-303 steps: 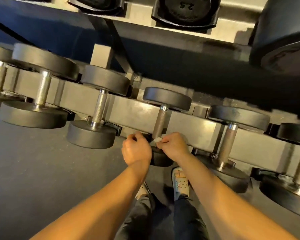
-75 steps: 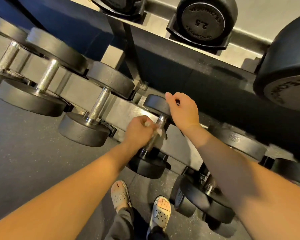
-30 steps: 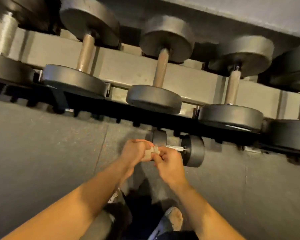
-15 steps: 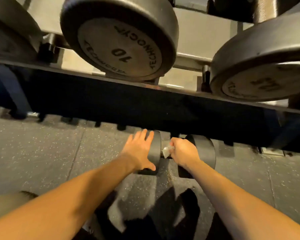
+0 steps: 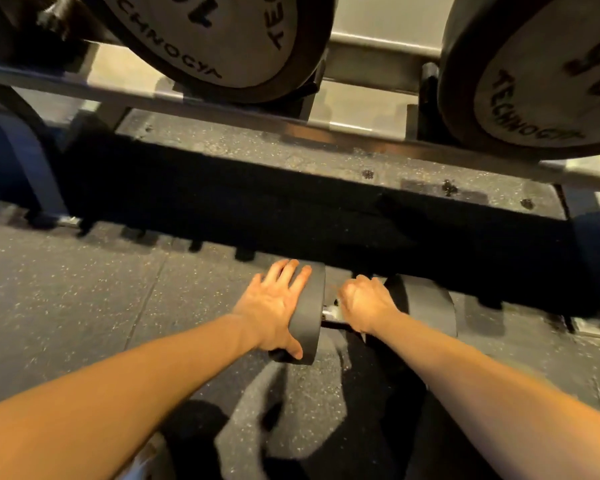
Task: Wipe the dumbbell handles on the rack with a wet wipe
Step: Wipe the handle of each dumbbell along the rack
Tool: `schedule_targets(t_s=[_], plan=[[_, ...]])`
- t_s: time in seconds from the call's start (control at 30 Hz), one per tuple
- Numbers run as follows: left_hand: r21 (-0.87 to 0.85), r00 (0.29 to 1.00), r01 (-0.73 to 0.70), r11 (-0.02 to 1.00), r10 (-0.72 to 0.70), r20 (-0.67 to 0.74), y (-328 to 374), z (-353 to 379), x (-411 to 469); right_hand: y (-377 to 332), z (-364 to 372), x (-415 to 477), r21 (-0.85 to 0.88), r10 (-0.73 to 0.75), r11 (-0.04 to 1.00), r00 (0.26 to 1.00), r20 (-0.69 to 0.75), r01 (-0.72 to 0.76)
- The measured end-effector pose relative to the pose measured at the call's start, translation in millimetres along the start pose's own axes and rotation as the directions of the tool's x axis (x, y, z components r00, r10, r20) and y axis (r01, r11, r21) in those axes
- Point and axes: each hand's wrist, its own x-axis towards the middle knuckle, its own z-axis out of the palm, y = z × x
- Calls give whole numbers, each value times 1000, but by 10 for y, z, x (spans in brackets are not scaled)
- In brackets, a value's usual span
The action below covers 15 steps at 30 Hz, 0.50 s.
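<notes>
A small black dumbbell (image 5: 309, 317) lies on the speckled rubber floor just in front of the rack's bottom edge. My left hand (image 5: 274, 306) rests flat against the outer face of its left head, fingers straight, thumb under the rim. My right hand (image 5: 364, 306) is curled round the metal handle between the two heads, pressing a white wet wipe (image 5: 331, 310) onto it. Only a scrap of the wipe and a short piece of the handle show. The right head (image 5: 426, 306) is partly hidden behind my right wrist.
The rack's lower rail (image 5: 291, 126) runs across the top, carrying two large dumbbell heads, one (image 5: 222, 32) marked 10 and another (image 5: 541, 74) at the right. Deep shadow lies under the rack (image 5: 291, 209). Rubber floor (image 5: 66, 306) spreads to the left.
The camera has come closer and lower. My left hand stays flat on the left head while my right hand has shifted slightly on the handle with the wipe.
</notes>
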Motion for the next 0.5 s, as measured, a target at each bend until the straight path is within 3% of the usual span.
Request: schedule_targets(t_s=[0.13, 0.23, 0.33, 0.43, 0.5], plan=[[-22, 1000, -4, 1000, 3, -8, -33, 23, 28, 220, 5, -78, -426, -25, 898, 981, 190, 106], [-26, 1000, -8, 1000, 8, -3, -52, 43, 44, 114, 18, -61, -442, 57, 897, 980, 189, 33], [-30, 1000, -8, 1000, 9, 3, -45, 62, 51, -15, -40, 2, 17, 204, 978, 971, 127, -208], [-28, 1000, -6, 1000, 6, 6, -48, 82, 62, -293, -70, 42, 544, 273, 794, 959, 76, -270], [-25, 1000, -7, 1000, 8, 15, -60, 85, 70, -397, -38, 18, 680, 235, 710, 972, 12, -181]])
